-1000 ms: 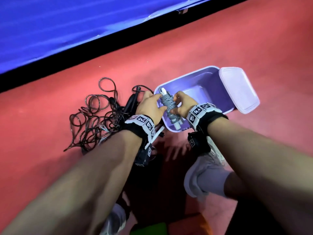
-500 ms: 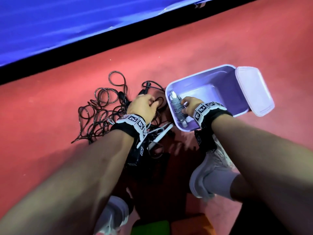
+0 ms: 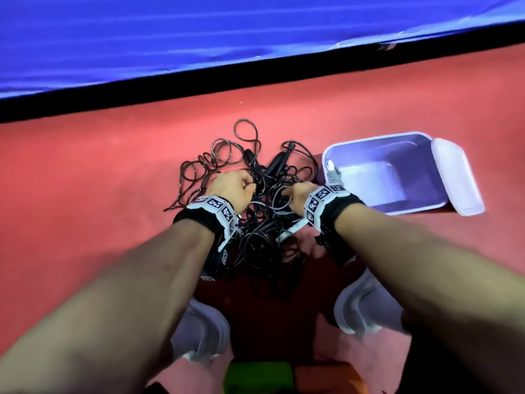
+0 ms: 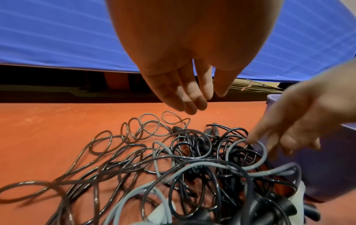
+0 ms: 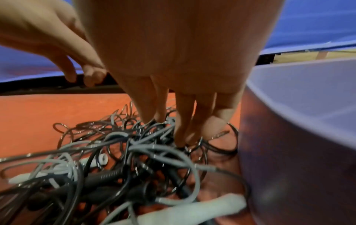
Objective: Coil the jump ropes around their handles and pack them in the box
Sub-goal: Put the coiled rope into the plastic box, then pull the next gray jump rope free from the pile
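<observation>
A tangle of black and grey jump ropes point(image 3: 255, 177) point(image 4: 192, 152) point(image 5: 134, 152) lies on the red floor, left of the open lilac box point(image 3: 412, 206) point(image 5: 308, 121). One grey rope coiled round its white handles point(image 3: 333, 172) lies inside the box at its left wall. My left hand point(image 3: 238, 186) point(image 4: 200, 103) hovers over the tangle, fingers straight and empty. My right hand point(image 3: 292, 194) point(image 5: 185, 134) reaches down into the tangle beside the box, fingertips touching a grey loop point(image 4: 248, 155) without gripping it. A loose white handle point(image 5: 192, 210) lies near me.
The box's lid point(image 3: 454, 177) hangs open on its right side. A blue mat point(image 3: 199, 38) with a black edge runs along the far side of the floor. My two grey shoes point(image 3: 201, 331) point(image 3: 369, 305) stand close below the tangle.
My right hand has let go of the coiled grey rope, which now lies in the box, and has moved left onto the tangle. My left hand stays over the tangle.
</observation>
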Demonstrator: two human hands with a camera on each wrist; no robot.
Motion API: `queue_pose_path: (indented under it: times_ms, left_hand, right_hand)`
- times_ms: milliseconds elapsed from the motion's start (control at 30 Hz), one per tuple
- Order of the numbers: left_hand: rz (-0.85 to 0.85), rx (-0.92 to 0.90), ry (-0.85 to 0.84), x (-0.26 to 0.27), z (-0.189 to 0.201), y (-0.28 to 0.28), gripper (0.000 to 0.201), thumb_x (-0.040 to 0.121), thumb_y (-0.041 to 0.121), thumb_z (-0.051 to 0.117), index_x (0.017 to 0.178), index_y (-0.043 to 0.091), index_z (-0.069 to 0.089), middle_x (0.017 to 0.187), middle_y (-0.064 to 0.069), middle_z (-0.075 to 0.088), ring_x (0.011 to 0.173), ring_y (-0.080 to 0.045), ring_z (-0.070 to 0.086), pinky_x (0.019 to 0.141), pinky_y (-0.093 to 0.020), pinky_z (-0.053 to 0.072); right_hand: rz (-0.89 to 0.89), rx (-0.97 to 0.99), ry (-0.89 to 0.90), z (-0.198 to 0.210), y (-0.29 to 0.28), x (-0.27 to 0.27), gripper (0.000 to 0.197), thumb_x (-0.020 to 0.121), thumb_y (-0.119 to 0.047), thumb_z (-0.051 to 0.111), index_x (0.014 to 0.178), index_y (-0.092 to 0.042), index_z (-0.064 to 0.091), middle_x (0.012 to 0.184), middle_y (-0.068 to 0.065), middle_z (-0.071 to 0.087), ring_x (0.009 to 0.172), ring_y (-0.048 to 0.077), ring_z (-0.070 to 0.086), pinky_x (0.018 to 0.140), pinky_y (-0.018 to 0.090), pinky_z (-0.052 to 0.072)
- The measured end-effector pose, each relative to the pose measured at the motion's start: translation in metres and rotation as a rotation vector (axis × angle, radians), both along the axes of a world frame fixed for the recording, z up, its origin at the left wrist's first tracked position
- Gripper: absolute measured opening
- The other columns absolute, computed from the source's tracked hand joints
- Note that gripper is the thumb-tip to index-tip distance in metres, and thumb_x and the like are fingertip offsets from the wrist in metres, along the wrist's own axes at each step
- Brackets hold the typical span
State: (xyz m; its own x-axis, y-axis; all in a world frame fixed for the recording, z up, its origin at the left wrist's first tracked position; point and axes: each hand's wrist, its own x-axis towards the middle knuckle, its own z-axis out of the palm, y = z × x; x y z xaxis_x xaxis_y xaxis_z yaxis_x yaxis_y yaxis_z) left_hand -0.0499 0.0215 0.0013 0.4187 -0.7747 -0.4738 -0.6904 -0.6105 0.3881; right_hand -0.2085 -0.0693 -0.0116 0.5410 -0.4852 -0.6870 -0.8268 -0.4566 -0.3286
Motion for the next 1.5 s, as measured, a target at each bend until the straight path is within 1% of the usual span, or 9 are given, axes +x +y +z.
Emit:
queue_pose_path:
  times_ms: [167,333,567,767,867,1067,1233,1400,1500]
  left_hand:
    - [-0.014,0.016,0.012,0.002,0.001,0.019,0.013,0.090,0.037,0.058,0.098,0.031,0.066,0.086,0.003,0.069,0.085,-0.022,0.064,0.078,-0.036,0.055]
    - [-0.058,-0.034,0.015,0.004,0.030,0.020,0.027,0.091,0.033,0.061,0.116,0.025,0.062,0.106,0.001,0.068,0.099,-0.023,0.064,0.086,-0.038,0.054]
    - [0.047,-0.273,0.156,-0.008,0.112,0.006,0.112,0.058,0.062,0.081,0.150,0.027,0.027,0.147,0.000,0.045,0.132,-0.022,0.044,0.110,-0.044,0.038]
    - [0.102,-0.590,0.286,-0.021,0.206,0.000,0.016,0.078,0.024,0.075,0.083,0.020,0.061,0.079,0.003,0.063,0.066,-0.009,0.054,0.070,-0.027,0.045]
    - [0.063,-0.587,0.307,-0.021,0.231,0.010,0.022,0.084,0.019,0.070,0.067,0.022,0.057,0.073,-0.004,0.065,0.066,-0.018,0.054,0.068,-0.036,0.046]
    - [0.047,-0.628,0.375,-0.019,0.267,0.035,0.022,0.095,0.014,0.057,0.074,0.020,0.058,0.068,0.001,0.056,0.062,-0.011,0.057,0.064,-0.027,0.050]
    - [0.233,-0.798,0.552,-0.015,0.302,0.037,0.023,0.096,0.009,0.057,0.073,0.008,0.056,0.062,-0.005,0.054,0.048,-0.006,0.064,0.057,-0.015,0.055]
    - [0.311,-0.897,0.649,-0.005,0.328,0.029,0.023,0.093,0.011,0.062,0.071,0.006,0.059,0.052,0.003,0.063,0.053,-0.010,0.067,0.058,-0.017,0.056]
    - [0.337,-0.921,0.673,-0.001,0.334,0.020,0.024,0.092,0.014,0.064,0.070,0.006,0.060,0.053,0.002,0.062,0.057,-0.013,0.068,0.059,-0.019,0.056]
  right_hand:
    - [-0.017,-0.070,0.074,0.002,0.008,0.004,0.029,0.087,-0.011,0.051,0.112,-0.013,0.067,0.114,0.013,0.065,0.103,0.031,0.061,0.091,0.036,0.050]
    - [-0.153,-0.167,-0.258,0.053,0.009,0.021,0.033,0.092,-0.007,0.049,0.117,-0.022,0.065,0.114,0.001,0.067,0.088,0.020,0.063,0.078,0.027,0.053]
    - [-0.141,-0.289,-0.727,0.176,0.016,0.030,0.039,0.092,-0.003,0.048,0.128,-0.013,0.055,0.099,0.003,0.063,0.083,0.015,0.055,0.076,0.018,0.042]
    - [-0.214,-0.246,-1.057,0.266,0.019,0.042,0.033,0.086,0.003,0.046,0.111,-0.010,0.063,0.077,-0.005,0.055,0.060,0.000,0.054,0.070,0.018,0.046]
    - [-0.323,-0.217,-1.218,0.305,0.018,0.041,0.033,0.084,0.008,0.039,0.098,-0.013,0.060,0.065,-0.001,0.048,0.038,0.005,0.050,0.049,0.025,0.049]
    - [-0.425,-0.235,-1.383,0.352,0.011,0.039,0.031,0.088,0.006,0.038,0.093,-0.017,0.059,0.071,0.002,0.055,0.040,0.008,0.056,0.048,0.024,0.049]
    - [-0.437,-0.108,-1.161,0.342,0.019,0.042,0.046,0.091,0.005,0.039,0.137,-0.002,0.039,0.119,0.015,0.057,0.046,0.009,0.056,0.051,0.025,0.048]
    - [-0.023,-0.003,-0.801,0.333,0.035,0.032,0.034,0.083,0.006,0.054,0.115,-0.003,0.060,0.105,0.017,0.066,0.083,0.016,0.054,0.066,0.029,0.045]
    - [-0.057,0.090,-0.880,0.328,0.037,0.035,0.023,0.088,-0.011,0.062,0.110,-0.009,0.059,0.085,0.008,0.065,0.074,0.010,0.055,0.066,0.024,0.048]
